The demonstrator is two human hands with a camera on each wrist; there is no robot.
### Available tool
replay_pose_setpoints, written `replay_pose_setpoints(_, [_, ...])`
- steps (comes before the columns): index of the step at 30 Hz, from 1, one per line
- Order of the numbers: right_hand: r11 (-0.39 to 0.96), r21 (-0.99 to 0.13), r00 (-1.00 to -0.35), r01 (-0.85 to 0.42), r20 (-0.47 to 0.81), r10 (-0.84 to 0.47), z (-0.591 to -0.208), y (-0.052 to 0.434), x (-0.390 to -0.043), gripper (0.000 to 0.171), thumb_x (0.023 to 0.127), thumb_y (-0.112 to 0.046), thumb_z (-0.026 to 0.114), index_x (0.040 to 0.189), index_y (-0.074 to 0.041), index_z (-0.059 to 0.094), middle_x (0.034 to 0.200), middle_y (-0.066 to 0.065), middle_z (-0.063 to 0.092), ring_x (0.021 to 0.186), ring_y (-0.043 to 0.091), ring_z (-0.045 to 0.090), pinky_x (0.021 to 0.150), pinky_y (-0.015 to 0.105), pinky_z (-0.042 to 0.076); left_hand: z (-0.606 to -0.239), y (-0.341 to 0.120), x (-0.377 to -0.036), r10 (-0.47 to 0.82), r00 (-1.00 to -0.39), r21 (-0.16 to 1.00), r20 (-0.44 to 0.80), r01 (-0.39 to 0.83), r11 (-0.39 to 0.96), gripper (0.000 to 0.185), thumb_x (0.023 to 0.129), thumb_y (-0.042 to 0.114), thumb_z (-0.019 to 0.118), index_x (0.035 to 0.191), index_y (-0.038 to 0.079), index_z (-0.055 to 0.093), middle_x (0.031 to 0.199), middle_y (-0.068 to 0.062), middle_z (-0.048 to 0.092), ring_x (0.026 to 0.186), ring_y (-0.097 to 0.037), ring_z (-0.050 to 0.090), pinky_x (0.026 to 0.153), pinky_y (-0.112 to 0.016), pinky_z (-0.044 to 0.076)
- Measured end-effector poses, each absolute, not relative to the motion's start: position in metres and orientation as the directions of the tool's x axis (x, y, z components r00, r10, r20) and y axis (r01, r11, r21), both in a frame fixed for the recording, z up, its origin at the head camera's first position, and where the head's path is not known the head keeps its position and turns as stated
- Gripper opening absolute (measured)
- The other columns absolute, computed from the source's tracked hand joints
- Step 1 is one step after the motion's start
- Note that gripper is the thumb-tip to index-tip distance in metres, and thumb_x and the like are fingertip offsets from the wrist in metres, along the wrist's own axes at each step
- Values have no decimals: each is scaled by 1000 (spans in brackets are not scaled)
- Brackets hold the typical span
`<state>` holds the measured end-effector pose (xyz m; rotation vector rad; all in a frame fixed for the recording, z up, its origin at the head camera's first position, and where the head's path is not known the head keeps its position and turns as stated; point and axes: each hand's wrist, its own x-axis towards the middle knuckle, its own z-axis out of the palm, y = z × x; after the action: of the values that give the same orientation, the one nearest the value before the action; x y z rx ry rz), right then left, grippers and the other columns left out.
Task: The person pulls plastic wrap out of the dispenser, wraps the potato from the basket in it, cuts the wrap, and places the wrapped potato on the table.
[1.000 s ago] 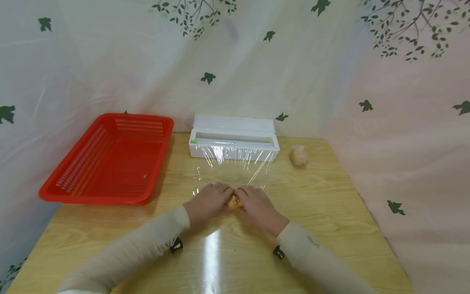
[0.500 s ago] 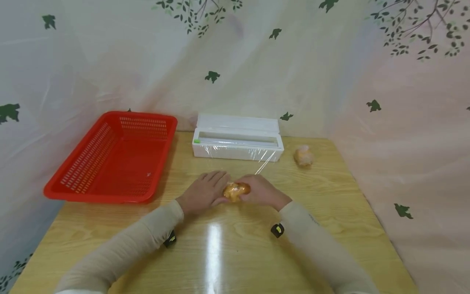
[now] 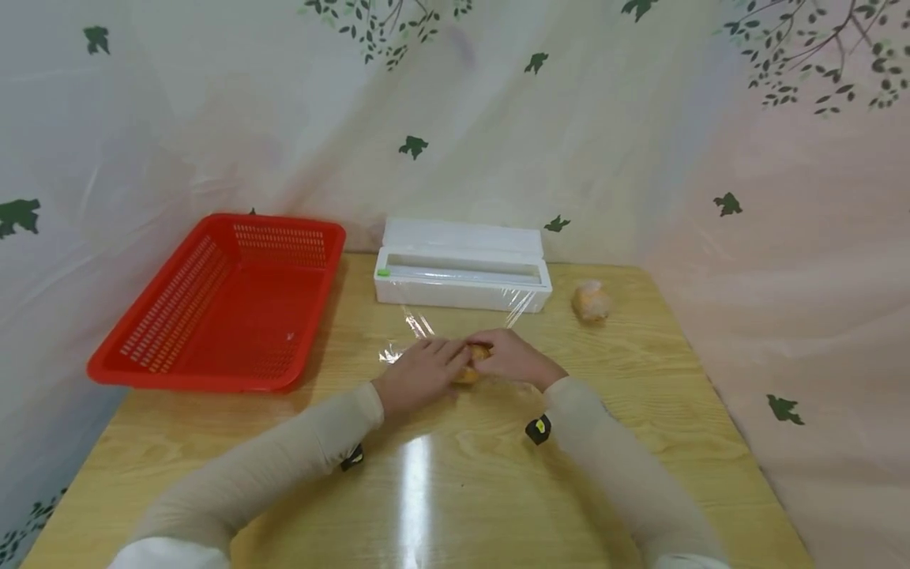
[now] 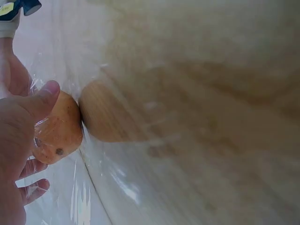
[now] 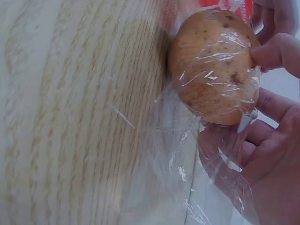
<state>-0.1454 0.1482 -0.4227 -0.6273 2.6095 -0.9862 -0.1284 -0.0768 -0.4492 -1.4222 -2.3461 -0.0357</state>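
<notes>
A brown, speckled potato [image 5: 213,70] lies in clear cling film [image 5: 178,164] on the wooden table, between both hands. My right hand [image 3: 519,359] grips it, thumb on one side and fingers on the other, with film bunched over the palm. From the left, my left hand [image 3: 419,375] reaches over the potato [image 3: 468,374], fingers fairly straight. In the left wrist view its thumb [image 4: 48,91] rests on the potato, while two fingers stretch out beneath it behind film. Shiny film runs from the hands toward the white dispenser box [image 3: 462,295], whose lid stands up.
A red plastic basket [image 3: 287,371] stands at the left of the table [image 3: 640,442]. Behind the right hand, near the far edge, lies another film-wrapped round item [image 3: 591,302]. A patterned cloth [image 3: 483,142] hangs behind the table.
Both hands have moved slightly away from the body with the potato. The left hand lifted off flat beside it, then came back over its left side. The potato has shifted right.
</notes>
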Motion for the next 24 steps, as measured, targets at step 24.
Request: replay_pose_setpoints(24, [855, -144, -866, -499, 112, -487, -441, 137, -146, 71, 87, -32, 80, 146, -11, 46, 145, 9, 53, 134, 29, 48, 103, 54, 39, -461, -61, -178, 728, -672, -21, 137, 733, 680, 90, 92, 61, 62, 154, 0, 35, 152, -15, 42, 137, -35, 41, 99, -54, 43])
